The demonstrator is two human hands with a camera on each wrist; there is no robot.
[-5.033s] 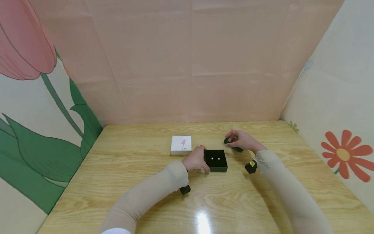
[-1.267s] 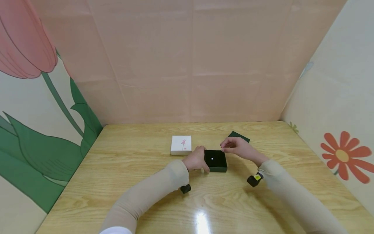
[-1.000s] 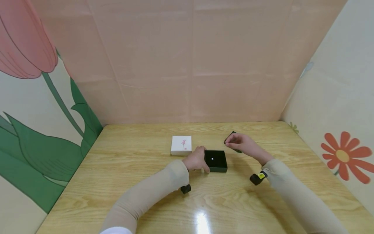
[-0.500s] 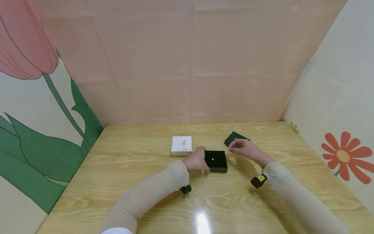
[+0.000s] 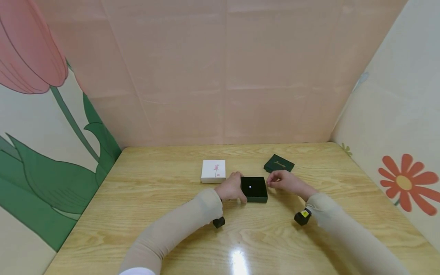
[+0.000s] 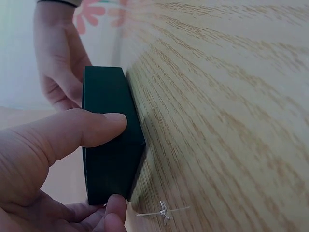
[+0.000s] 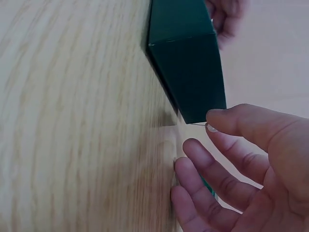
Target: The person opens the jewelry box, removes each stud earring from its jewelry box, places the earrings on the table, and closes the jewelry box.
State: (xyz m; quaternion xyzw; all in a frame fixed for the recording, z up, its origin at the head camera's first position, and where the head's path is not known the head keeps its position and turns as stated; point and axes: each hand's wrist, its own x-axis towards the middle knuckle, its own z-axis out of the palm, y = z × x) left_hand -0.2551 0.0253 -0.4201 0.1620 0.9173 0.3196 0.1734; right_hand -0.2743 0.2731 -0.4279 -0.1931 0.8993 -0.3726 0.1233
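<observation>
My left hand (image 5: 232, 188) grips the left side of a dark green jewelry box (image 5: 257, 199); its thumb (image 6: 104, 128) lies on one wall in the left wrist view. One pearl stud (image 5: 249, 187) sits in the box's black insert. At the box's right edge, my right hand (image 5: 287, 181) pinches a pearl stud earring (image 7: 212, 128) between thumb and forefinger, its thin post showing in the right wrist view. The right hand's other fingers are loosely bent. Behind that hand lies the green lid (image 5: 279, 163) with gold script.
A white box (image 5: 213, 171) with a pink flower print stands behind the left hand. Near the green box, a small silver piece with thin ends (image 6: 164, 211) lies on the wooden table (image 5: 154, 168). Walls border the table's back and sides.
Five seconds ago two studs sat in the box and my right hand held the lid. The lid now lies on the table; one stud is out. Lately the right hand moved from the lid toward the box.
</observation>
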